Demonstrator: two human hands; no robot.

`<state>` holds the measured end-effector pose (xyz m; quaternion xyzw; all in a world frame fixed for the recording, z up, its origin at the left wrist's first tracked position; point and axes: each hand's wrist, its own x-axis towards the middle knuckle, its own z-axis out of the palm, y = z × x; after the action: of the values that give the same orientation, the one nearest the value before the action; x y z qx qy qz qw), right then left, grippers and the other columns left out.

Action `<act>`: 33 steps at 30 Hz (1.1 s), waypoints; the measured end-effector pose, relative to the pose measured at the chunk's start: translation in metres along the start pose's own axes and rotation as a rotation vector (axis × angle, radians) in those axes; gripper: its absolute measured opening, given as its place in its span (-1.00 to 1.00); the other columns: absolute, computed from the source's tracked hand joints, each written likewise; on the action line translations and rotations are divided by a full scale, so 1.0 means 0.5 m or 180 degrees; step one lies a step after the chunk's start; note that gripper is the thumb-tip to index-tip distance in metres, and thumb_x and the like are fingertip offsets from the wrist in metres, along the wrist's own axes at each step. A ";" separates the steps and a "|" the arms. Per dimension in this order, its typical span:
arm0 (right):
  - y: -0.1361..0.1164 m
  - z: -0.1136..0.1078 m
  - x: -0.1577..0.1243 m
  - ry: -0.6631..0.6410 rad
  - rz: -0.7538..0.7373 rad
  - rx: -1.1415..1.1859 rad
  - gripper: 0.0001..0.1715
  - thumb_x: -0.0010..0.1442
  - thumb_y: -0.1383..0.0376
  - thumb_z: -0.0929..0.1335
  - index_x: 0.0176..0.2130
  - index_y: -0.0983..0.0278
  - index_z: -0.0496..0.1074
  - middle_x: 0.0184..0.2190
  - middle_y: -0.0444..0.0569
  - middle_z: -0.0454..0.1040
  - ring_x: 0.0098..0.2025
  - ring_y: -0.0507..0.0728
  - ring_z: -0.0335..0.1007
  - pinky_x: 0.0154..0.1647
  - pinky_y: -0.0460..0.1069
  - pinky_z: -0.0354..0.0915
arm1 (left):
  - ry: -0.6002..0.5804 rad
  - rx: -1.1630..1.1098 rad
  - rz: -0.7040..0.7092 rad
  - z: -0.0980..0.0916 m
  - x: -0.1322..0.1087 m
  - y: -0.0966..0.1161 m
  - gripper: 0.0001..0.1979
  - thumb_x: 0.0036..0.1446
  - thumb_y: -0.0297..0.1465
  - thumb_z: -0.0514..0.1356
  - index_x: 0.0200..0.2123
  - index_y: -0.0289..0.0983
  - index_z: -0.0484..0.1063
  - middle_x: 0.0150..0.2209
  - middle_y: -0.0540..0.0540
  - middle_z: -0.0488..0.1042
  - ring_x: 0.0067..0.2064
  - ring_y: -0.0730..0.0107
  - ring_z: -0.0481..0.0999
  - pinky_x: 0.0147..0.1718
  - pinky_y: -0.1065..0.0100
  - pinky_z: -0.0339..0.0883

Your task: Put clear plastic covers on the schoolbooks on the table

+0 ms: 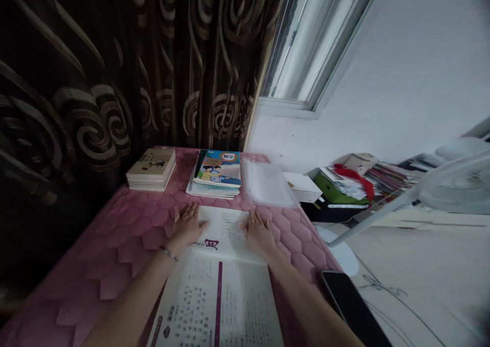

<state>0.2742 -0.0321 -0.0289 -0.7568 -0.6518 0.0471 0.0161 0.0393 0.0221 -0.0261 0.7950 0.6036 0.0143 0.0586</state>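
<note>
Head view: fingers of our left hand [187,224] and right hand [258,232] lay flat and together, pressing the far edge of the open book [220,286], clamped on nothing. Beyond the book sat a textbook stack [218,176] and plastic sleeves [266,183]; right of it, a phone [350,303] at the table edge [115,245]. We judged an elbow sweep could knock the phone off.
</note>
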 end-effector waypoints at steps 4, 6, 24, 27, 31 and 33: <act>-0.002 -0.006 0.000 -0.0039 0.0017 -0.0004 -0.22 0.38 0.10 0.06 0.35 0.61 -0.05 0.36 0.31 -0.02 0.41 0.30 -0.15 0.36 0.25 -0.18 | -0.0048 -0.0066 -0.0019 -0.001 -0.004 0.000 -0.28 0.29 -0.05 -0.15 0.37 -0.37 -0.04 0.41 -0.24 -0.12 0.42 0.01 -0.16 0.30 -0.22 -0.42; -0.004 -0.008 -0.001 -0.0058 0.0010 0.0023 -0.22 0.37 0.10 0.06 0.35 0.60 -0.04 0.36 0.31 -0.02 0.41 0.30 -0.15 0.36 0.26 -0.17 | -0.0043 -0.0106 -0.0021 0.001 -0.004 0.000 -0.27 0.28 -0.04 -0.15 0.37 -0.36 -0.05 0.41 -0.22 -0.13 0.42 0.03 -0.17 0.30 -0.21 -0.43; -0.173 -0.041 0.024 -0.0405 -0.0931 0.0578 -0.21 0.39 0.06 0.00 0.36 0.57 -0.06 0.38 0.28 -0.09 0.43 0.26 -0.26 0.37 0.20 -0.21 | 0.0023 0.0346 0.0345 -0.069 0.022 0.021 -0.50 0.15 -0.26 0.10 0.13 -0.33 0.42 0.21 -0.40 0.34 0.32 -0.14 0.14 0.30 -0.15 -0.36; -0.203 -0.026 0.023 -0.0411 -0.0885 0.0783 -0.19 0.39 0.06 0.02 0.36 0.61 -0.09 0.39 0.30 -0.13 0.43 0.27 -0.30 0.38 0.21 -0.22 | 0.0089 0.0342 0.0427 -0.061 0.023 0.018 -0.48 0.13 -0.41 0.08 0.18 -0.32 0.37 0.24 -0.37 0.30 0.35 -0.08 0.09 0.31 -0.16 -0.40; -0.190 -0.019 0.022 -0.0441 -0.0952 0.0908 -0.20 0.39 0.06 0.03 0.36 0.58 -0.10 0.39 0.27 -0.13 0.44 0.26 -0.33 0.39 0.19 -0.27 | 0.0034 -0.0001 0.0987 -0.033 0.022 0.014 -0.38 0.17 -0.47 -0.02 0.33 -0.19 0.11 0.35 -0.15 0.14 0.40 0.13 -0.02 0.32 -0.14 -0.42; -0.179 -0.021 0.023 -0.0469 -0.1026 0.0944 -0.19 0.39 0.04 0.03 0.37 0.56 -0.12 0.40 0.25 -0.13 0.44 0.24 -0.31 0.39 0.19 -0.26 | -0.0067 -0.0152 0.1121 -0.018 0.023 0.013 -0.37 0.20 -0.46 -0.04 0.35 -0.19 0.05 0.36 -0.13 0.12 0.39 0.18 0.02 0.34 -0.08 -0.38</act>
<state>0.1886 -0.0067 -0.0114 -0.6268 -0.7495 0.1944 0.0869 0.0479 0.0323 -0.0169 0.8869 0.4539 0.0303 0.0804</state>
